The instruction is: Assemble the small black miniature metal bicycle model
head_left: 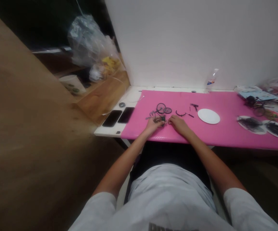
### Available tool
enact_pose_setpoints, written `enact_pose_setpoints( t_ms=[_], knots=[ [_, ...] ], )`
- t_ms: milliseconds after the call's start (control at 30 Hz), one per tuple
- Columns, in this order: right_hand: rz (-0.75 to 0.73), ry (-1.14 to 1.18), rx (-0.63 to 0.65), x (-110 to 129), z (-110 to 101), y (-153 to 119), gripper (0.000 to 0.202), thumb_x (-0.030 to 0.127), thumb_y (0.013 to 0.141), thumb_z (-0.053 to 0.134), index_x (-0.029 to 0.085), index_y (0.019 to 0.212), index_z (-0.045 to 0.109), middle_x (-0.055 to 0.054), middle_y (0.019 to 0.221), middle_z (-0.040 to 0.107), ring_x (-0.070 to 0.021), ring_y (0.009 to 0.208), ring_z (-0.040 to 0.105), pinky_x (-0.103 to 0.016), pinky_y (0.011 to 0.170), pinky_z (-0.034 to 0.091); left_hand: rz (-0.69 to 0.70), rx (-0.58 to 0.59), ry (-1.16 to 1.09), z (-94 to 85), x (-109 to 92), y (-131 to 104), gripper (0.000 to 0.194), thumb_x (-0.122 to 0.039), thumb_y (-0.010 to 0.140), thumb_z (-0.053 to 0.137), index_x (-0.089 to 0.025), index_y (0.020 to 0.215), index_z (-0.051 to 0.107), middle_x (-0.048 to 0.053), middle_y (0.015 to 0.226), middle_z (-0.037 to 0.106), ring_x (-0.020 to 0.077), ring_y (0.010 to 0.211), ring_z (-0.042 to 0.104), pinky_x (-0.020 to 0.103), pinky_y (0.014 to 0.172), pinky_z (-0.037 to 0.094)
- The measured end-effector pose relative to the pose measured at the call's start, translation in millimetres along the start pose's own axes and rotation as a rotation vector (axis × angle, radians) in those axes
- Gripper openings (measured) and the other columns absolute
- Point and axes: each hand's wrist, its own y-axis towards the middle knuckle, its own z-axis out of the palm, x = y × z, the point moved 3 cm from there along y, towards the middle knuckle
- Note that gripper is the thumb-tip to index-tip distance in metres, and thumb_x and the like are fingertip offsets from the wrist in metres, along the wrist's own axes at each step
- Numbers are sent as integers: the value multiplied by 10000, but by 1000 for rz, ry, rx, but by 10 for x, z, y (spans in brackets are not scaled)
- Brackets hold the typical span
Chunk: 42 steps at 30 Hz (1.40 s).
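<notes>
A small dark model bicycle frame (156, 115) is on the pink mat (139, 128), with my left hand (153, 124) closed on its near part. Just right of it, my right hand (176, 123) has its fingers pinched together; whatever they hold is too small to make out. Beyond the frame are a spoked wheel (161, 108) and a smaller wheel (168, 110). A curved black part (181, 114), a thin dark rod (189, 115) and a black T-shaped part (195, 106) lie to the right of the hands.
Two dark phones (112, 118) are at the left, near a grey ring (122, 105). A white plate (208, 116) sits right of the parts. Further right are plates of black parts (251, 124) and another small bicycle (256, 104). A clear bottle (212, 78) stands by the wall.
</notes>
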Motion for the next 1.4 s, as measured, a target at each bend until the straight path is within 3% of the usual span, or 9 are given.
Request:
enact_pose_setpoints(
  t_ms=[267, 467, 600, 767, 967, 1233, 1400],
  knots=[
    [68, 145, -106, -49, 36, -8, 97, 151, 1048, 604, 211, 1038, 678, -65, 1130, 689, -209, 1010, 645, -292, 848, 464, -21, 30, -38, -3, -8, -18, 481, -301, 734, 967, -99, 1128, 781, 191, 1165, 820, 275, 990, 820, 482, 1051, 634],
    [-36, 84, -238, 133, -29, -39, 210, 218, 1127, 483, 210, 1136, 693, -121, 1207, 694, -244, 1095, 649, -317, 881, 492, 11, 23, -7, 8, -12, -13, 469, -290, 730, 970, -107, 1108, 761, 181, 1143, 821, 279, 993, 823, 467, 1040, 635],
    [-57, 2, -221, 222, -44, -55, 216, 220, 1126, 493, 208, 1168, 704, -140, 1247, 691, -258, 1126, 658, -326, 871, 504, 48, 14, 64, 20, -15, -14, 506, -295, 742, 966, -107, 1162, 755, 186, 1182, 808, 268, 967, 820, 453, 994, 647],
    [-84, -14, -216, 257, -54, -62, 198, 180, 1097, 517, 198, 1153, 705, -154, 1262, 690, -260, 1125, 664, -329, 881, 526, 28, 93, 68, 25, 5, -15, 566, -314, 746, 962, -105, 1223, 740, 183, 1185, 813, 266, 955, 814, 423, 942, 655],
    [-112, 14, -168, 307, -57, -63, 204, 179, 1103, 502, 207, 1138, 702, -150, 1261, 696, -248, 1114, 672, -318, 874, 534, 30, 121, 104, 26, -9, -17, 518, -267, 740, 977, -115, 1185, 759, 191, 1202, 809, 290, 1037, 802, 425, 964, 654],
    [-105, 78, -156, 292, -58, -51, 170, 150, 1074, 526, 211, 1092, 684, -134, 1220, 681, -236, 1050, 664, -296, 807, 519, 30, 184, 112, -5, 34, 6, 599, -347, 733, 1000, -107, 1219, 745, 205, 1240, 789, 243, 970, 794, 393, 937, 642],
    [-174, 123, -214, 263, -38, -39, 158, 109, 1034, 545, 213, 1055, 662, -112, 1137, 679, -230, 974, 643, -296, 740, 496, 34, 228, 132, 17, -24, -18, 522, -368, 779, 961, -95, 1155, 724, 202, 1217, 787, 236, 964, 784, 373, 907, 641]
  ],
)
